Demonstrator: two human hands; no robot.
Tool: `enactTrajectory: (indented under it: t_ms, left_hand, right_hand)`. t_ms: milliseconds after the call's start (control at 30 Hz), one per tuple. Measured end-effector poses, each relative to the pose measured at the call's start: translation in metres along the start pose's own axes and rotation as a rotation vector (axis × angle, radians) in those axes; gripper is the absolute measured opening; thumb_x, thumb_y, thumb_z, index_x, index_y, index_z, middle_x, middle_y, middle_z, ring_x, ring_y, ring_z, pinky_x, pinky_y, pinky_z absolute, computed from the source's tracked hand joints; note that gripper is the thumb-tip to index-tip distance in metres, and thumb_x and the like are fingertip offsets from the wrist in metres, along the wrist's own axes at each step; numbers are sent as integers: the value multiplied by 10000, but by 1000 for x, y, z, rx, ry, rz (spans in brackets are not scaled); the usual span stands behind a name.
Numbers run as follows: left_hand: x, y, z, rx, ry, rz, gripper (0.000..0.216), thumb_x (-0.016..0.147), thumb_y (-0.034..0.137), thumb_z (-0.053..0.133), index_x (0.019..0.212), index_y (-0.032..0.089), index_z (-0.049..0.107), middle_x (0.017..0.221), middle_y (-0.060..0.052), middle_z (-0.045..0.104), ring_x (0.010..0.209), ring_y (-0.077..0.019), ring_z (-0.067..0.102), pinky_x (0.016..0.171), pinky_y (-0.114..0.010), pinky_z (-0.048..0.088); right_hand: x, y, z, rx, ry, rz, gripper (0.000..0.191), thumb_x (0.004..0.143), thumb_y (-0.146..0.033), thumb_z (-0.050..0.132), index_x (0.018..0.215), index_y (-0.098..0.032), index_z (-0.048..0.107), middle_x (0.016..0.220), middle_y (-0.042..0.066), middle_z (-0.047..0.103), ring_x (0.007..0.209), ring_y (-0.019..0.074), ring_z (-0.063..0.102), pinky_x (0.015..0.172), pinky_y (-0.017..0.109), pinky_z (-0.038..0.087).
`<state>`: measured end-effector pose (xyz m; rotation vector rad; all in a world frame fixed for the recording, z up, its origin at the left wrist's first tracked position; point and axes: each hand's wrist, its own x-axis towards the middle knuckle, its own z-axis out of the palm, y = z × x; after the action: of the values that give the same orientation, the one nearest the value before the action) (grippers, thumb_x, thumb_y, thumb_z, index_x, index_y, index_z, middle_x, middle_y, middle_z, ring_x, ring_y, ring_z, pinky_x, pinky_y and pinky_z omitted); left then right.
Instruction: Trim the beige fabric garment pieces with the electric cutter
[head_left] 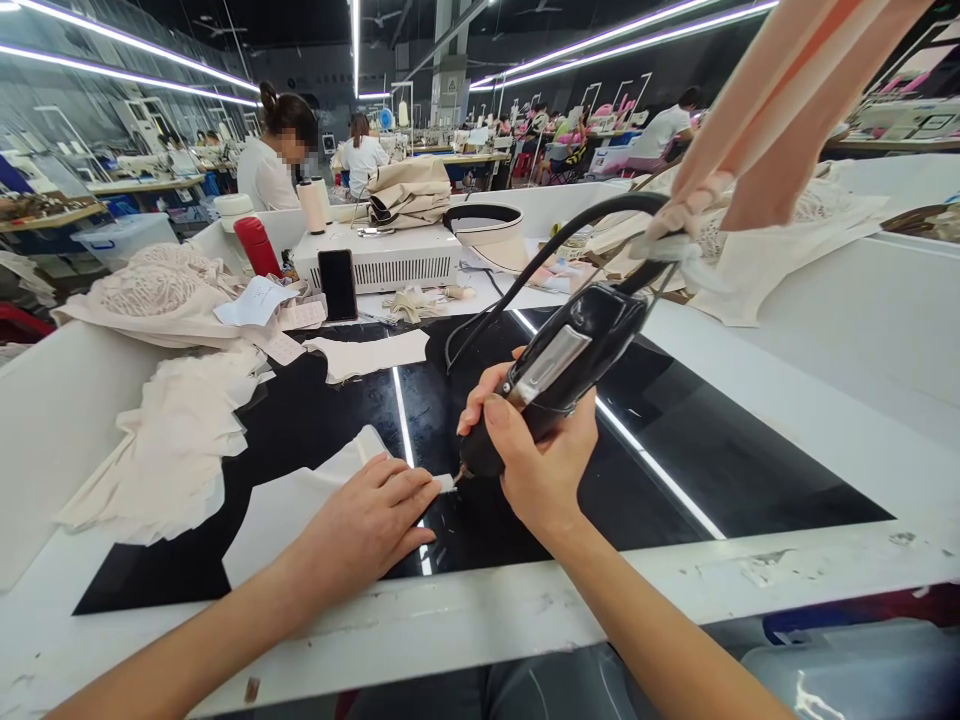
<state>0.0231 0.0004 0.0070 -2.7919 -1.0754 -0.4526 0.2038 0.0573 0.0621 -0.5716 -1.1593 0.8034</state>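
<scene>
My right hand grips a black corded hand tool, which is tilted with its thin metal tip pointing down and left. That tip is at the end of a narrow strip of a pale fabric piece. My left hand lies flat over this piece with the fingers stretched out, pressing it to a glossy black sheet. The fingertips are just left of the tip; part of the fabric is hidden under the hand. Whether the tip touches the fabric, I cannot tell.
Stretchy peach straps hang from above at the tool's cable. Cream fabric pieces are piled left, with another piece farther back. A phone leans against a white vented box. Other people sit beyond.
</scene>
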Motion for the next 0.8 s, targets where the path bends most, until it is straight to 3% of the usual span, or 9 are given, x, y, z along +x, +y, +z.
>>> enactTrajectory:
  t_ms: [133, 400, 800]
  left_hand:
    - [0, 0, -1, -23, -8, -7, 386, 1064, 329, 665, 1365, 103, 578, 1255, -140, 703, 1114, -297, 673, 1008, -471, 582]
    - [-15, -9, 2, -27, 23, 3, 327, 1156, 323, 462, 1406, 137, 561, 1352, -126, 711, 1254, -273, 676, 1158, -511, 507]
    - [-19, -15, -2, -75, -6, -6, 248, 1124, 269, 543, 1326, 133, 588, 1273, -107, 725, 1210, -237, 693, 1208, -485, 469]
  right_hand:
    - [-1, 2, -2, -64, 16, -3, 325, 824, -227, 797, 1050, -298, 575, 808, -60, 692, 553, 139, 632, 504, 309, 587]
    - [1, 3, -2, -28, -12, -18, 364, 826, -274, 828, 1071, -300, 561, 800, -60, 684, 548, 136, 618, 502, 301, 582]
    - [1, 2, -7, 2, -34, -8, 378, 861, -381, 860, 1081, -290, 567, 805, -61, 695, 546, 135, 646, 501, 294, 573]
